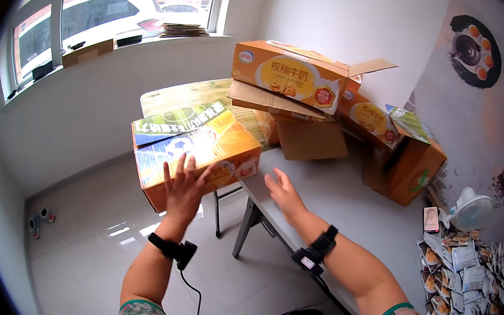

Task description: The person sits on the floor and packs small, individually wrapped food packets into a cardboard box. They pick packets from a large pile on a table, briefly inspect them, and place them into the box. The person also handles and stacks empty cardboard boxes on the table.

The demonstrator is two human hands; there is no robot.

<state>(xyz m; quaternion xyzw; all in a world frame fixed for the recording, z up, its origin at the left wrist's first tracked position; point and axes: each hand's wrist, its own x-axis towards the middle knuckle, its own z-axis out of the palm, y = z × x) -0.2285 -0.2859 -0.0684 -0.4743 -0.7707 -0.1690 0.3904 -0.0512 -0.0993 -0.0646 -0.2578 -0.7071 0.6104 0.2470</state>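
A closed cardboard milk carton box (194, 140), orange with a green and blue top, stands at the near end of a wood-patterned table (188, 90). My left hand (186, 188) rests with spread fingers against the box's near side and top edge. Right of that box, over the corner of a white table (330, 186), my right hand (286, 193) is raised, palm turned inward, holding nothing. Beyond it lies a tilted orange milk box (289, 71) with flaps out, on top of other cardboard boxes. Both wrists wear black straps with small devices.
More orange boxes (366, 118) and an opened one (415, 162) lean near the right wall. A small fan (470, 209), a phone-sized pink box (431, 219) and many piled sachets (465, 273) are at the lower right. Flattened cardboard (182, 29) lies on the windowsill. A cable hangs from my left wrist.
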